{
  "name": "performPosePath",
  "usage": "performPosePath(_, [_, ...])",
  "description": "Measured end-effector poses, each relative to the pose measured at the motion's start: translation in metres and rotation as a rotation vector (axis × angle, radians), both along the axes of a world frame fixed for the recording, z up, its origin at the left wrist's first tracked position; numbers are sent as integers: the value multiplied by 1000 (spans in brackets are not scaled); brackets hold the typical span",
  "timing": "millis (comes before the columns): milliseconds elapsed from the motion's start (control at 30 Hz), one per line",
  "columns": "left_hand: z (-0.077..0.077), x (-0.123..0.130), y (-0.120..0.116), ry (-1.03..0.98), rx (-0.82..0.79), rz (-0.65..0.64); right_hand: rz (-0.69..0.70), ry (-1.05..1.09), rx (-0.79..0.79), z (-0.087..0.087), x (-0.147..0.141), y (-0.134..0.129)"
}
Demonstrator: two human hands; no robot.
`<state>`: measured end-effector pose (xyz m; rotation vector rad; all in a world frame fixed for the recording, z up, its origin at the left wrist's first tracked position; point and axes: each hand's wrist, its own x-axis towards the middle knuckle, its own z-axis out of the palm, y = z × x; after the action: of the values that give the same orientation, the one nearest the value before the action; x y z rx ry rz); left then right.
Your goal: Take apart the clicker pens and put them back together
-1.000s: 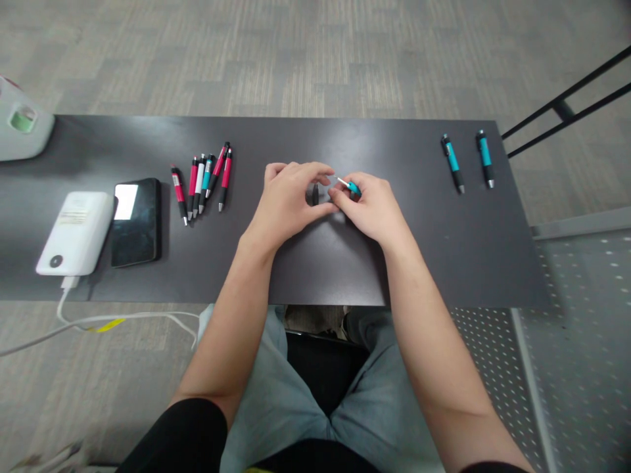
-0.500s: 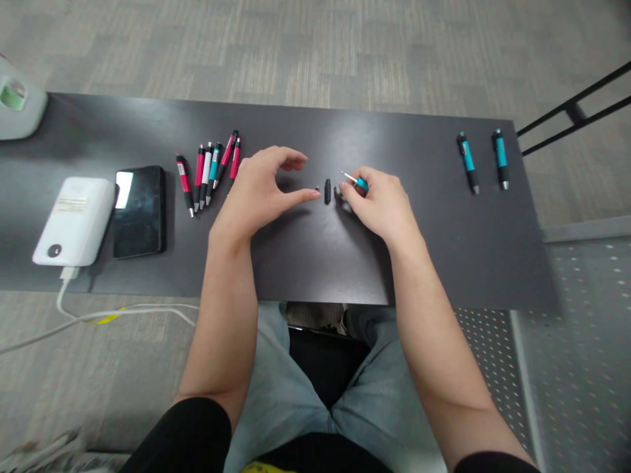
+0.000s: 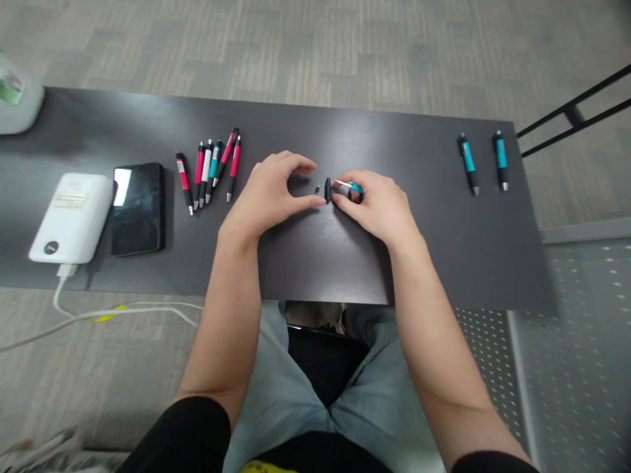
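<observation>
Small black cylindrical part (image 3: 328, 190): on dark grey tabletop (image 3: 325, 263), between hands, long axis fore-aft. Left hand (image 3: 271, 192) empty, spread, thumb nearly at it, contact unclear; right hand (image 3: 377, 200), just beside, grasps teal pen barrel (image 3: 356, 188)

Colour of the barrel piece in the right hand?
The barrel piece in the right hand is turquoise blue, seen in the head view.

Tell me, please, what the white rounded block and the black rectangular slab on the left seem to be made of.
The white rounded block looks like smooth, hard plastic, judging by its even, soft sheen. The black rectangular slab seems to be glossy glass, or perhaps plastic, since it mirrors a bright patch.
</observation>
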<state>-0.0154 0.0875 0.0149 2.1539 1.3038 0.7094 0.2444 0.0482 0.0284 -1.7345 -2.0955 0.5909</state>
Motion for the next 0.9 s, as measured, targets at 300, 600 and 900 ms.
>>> performPosePath(300, [6, 12, -2, 124, -34, -78, 19, -46, -23, 5, -2, -2])
performPosePath(600, [6, 18, -4, 129, -25, -63, -24, -41, -56, 7, -3, 1])
performPosePath(900, [-4, 25, -2, 17, 22, -82, -79, 69, -47, -2, 3, 2])
